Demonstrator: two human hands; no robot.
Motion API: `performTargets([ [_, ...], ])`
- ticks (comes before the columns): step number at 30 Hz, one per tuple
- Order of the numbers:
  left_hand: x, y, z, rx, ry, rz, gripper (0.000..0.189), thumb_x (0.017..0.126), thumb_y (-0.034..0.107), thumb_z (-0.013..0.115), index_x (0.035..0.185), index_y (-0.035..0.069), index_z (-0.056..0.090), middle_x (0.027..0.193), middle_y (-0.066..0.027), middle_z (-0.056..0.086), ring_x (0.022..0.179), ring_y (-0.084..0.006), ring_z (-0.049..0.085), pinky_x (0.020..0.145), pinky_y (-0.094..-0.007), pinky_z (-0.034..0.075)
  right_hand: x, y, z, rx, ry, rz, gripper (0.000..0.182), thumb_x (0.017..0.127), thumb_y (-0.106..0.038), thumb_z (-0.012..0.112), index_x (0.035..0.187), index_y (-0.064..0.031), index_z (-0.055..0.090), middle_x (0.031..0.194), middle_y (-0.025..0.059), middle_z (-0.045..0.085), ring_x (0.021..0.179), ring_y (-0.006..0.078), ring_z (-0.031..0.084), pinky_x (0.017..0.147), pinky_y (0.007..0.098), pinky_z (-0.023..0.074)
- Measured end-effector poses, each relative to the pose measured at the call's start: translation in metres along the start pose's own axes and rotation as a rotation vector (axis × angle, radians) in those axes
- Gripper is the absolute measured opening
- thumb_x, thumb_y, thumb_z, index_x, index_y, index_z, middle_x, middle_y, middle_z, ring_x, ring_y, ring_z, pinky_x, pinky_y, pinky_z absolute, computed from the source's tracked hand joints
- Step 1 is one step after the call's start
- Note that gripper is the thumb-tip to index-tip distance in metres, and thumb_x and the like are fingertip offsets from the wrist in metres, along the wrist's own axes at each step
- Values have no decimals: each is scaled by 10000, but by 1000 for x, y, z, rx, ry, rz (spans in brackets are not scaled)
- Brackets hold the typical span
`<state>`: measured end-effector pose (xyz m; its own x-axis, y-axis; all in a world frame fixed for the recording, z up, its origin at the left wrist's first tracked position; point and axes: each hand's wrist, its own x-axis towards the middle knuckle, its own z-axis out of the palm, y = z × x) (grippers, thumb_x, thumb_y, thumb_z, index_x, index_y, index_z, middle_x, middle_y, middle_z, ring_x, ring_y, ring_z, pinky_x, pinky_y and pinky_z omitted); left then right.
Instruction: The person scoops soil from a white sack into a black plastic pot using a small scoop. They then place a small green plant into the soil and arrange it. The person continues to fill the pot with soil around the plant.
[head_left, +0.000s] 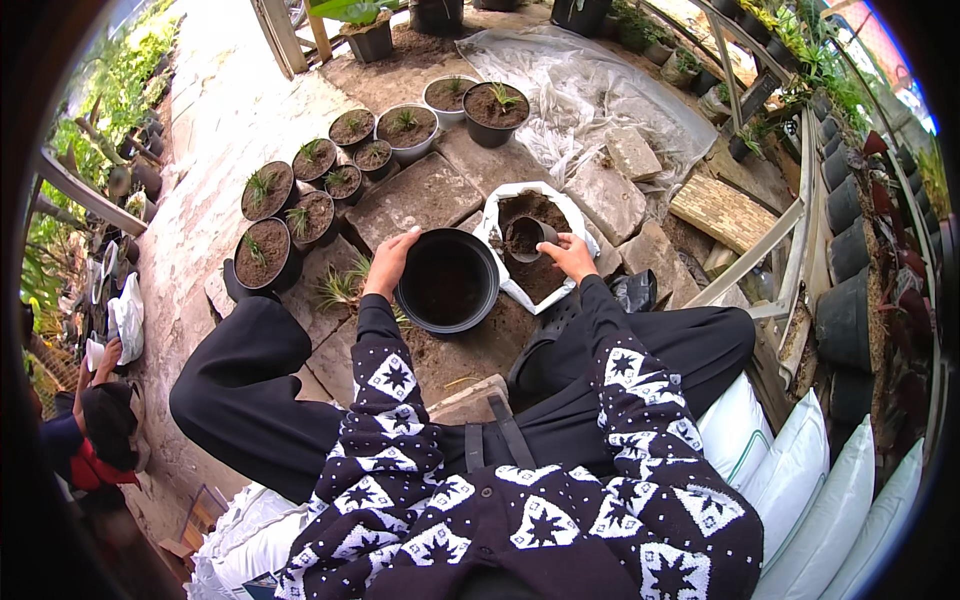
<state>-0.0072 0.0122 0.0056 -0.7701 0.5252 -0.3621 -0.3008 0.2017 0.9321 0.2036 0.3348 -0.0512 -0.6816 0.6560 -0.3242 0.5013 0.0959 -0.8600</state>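
My left hand (391, 261) grips the rim of a large black plastic plant pot (447, 282), whose inside looks dark and bare of soil. Just right of it stands a white sack (517, 289), its top folded open around brown potting soil (551, 281). In my right hand (571, 256) is a small dark pot (534, 238), tilted within the sack and partly filled with soil. Grassy seedlings (343, 285) lie on the paving to the left of the big pot, close to my left hand.
Several potted seedlings (259, 253) line the left and far side. A plastic sheet (577, 90) and loose paving blocks (604, 199) lie beyond the sack. Full white sacks (795, 450) stand at my right hip beside a metal frame (780, 240). Another person (94, 427) is at far left.
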Motion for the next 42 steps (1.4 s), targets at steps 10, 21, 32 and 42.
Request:
performTargets([
  [10, -3, -1, -2, 55, 23, 78, 440, 943, 357, 645, 1168, -18, 699, 1148, -88, 708, 1089, -151, 609, 983, -269, 415, -67, -141, 30, -2, -78, -570, 801, 672, -306, 895, 1308, -53, 478, 1263, 165, 550, 1207, 244, 537, 934, 363, 484],
  [21, 4, -4, -1, 25, -24, 68, 435, 949, 360, 634, 1168, -10, 701, 1146, -83, 710, 1104, -150, 602, 998, -272, 405, -105, -165, 51, -237, -141, -876, 746, 660, -131, 845, 1302, -72, 470, 1269, 98, 512, 1210, 213, 519, 868, 331, 489],
  [32, 3, 1, 1, 39, -5, 51, 418, 951, 348, 634, 1165, -4, 704, 1152, -84, 705, 1101, -156, 605, 990, -270, 409, -38, -83, -8, -547, 457, -547, 785, 637, -224, 903, 1274, -35, 486, 1214, 170, 535, 1201, 345, 503, 1024, 426, 436],
  [42, 3, -1, -1, 5, 3, 23, 401, 954, 334, 639, 1152, -8, 710, 1117, -70, 710, 1051, -135, 612, 948, -259, 432, -32, -18, -4, -665, 93, -85, 855, 657, -423, 877, 1321, -37, 501, 1332, 187, 528, 1270, 346, 495, 1041, 441, 436],
])
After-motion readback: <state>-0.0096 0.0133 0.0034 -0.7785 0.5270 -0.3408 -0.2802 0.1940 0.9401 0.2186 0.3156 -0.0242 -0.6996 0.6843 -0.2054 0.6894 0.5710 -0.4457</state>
